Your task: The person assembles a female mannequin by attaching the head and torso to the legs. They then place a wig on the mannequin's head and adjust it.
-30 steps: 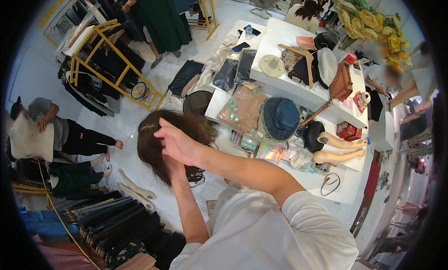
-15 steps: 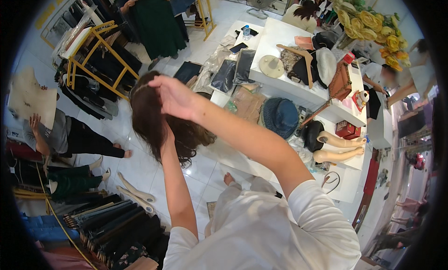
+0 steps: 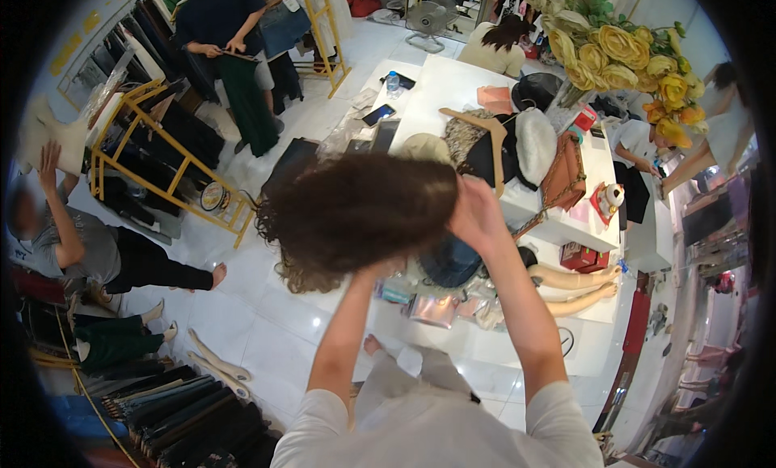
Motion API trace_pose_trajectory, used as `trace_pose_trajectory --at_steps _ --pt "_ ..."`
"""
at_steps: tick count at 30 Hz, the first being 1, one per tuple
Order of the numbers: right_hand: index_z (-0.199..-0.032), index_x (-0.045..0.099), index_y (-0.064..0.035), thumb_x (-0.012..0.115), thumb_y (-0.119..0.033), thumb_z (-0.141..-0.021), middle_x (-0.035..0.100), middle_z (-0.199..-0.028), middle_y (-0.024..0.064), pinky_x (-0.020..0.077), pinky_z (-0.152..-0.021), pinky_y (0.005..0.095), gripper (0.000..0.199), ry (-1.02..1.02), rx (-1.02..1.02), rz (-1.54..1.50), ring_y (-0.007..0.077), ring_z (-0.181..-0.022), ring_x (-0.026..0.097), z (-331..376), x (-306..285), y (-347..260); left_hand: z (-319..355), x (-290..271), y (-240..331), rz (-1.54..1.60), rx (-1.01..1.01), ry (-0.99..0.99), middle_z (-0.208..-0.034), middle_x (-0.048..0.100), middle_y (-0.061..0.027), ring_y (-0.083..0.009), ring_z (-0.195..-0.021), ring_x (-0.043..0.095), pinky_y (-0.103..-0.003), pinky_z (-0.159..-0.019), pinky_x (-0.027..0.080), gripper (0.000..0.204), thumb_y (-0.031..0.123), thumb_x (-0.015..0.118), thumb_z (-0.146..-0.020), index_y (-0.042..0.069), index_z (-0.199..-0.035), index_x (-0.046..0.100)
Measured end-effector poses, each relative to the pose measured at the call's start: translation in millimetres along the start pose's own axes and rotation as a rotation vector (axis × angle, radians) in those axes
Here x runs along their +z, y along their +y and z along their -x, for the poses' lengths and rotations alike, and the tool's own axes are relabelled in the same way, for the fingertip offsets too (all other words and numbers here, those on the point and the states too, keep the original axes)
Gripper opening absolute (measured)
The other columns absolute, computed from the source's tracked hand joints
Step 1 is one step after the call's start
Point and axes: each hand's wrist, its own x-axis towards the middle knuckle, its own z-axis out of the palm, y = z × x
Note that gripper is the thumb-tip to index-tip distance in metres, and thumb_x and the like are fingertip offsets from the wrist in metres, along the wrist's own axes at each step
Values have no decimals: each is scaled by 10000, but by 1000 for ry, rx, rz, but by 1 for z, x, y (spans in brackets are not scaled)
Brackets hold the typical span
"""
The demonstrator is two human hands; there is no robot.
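A curly brown wig [image 3: 356, 213] is held up in front of me, above the white tiled floor. My right hand [image 3: 477, 213] grips its right edge, fingers closed on the hair. My left hand [image 3: 386, 267] reaches up under the wig from below and is mostly hidden by the curls; only the wrist and the heel of the hand show. Both forearms rise from my white sleeves at the lower edge. The wig covers part of the white display table behind it.
Behind the wig, a white display table [image 3: 440, 88] carries hats, a wooden hanger [image 3: 477, 128] and a brown handbag [image 3: 562, 181]. Yellow flowers [image 3: 614, 44] stand at top right, mannequin legs [image 3: 574, 286] at right. A yellow clothes rack [image 3: 162, 157], a seated person [image 3: 89, 246] and a standing person [image 3: 222, 23] are on the left.
Both hands have lifted the wig higher and toward the right, closer to the camera. My right hand has shifted from the top of the wig to its right edge.
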Motion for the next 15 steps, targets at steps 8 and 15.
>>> trace_pose_trajectory --at_steps 8,15 --pt "-1245 524 -94 452 -305 -899 564 -1265 74 359 -1012 389 412 434 -162 -132 236 -1189 502 136 -278 -8 96 218 121 59 205 -378 -1414 387 -103 -248 -1289 378 -380 -1097 279 436 281 433 -957 67 -1337 429" --pt "-1216 550 -78 446 -326 -898 588 -1238 70 378 -1005 403 417 539 -133 -133 240 -1165 528 170 -362 -33 105 269 150 -30 362 -376 -1407 398 -109 -253 -1284 386 -382 -1093 285 435 292 438 -953 64 -1324 446"
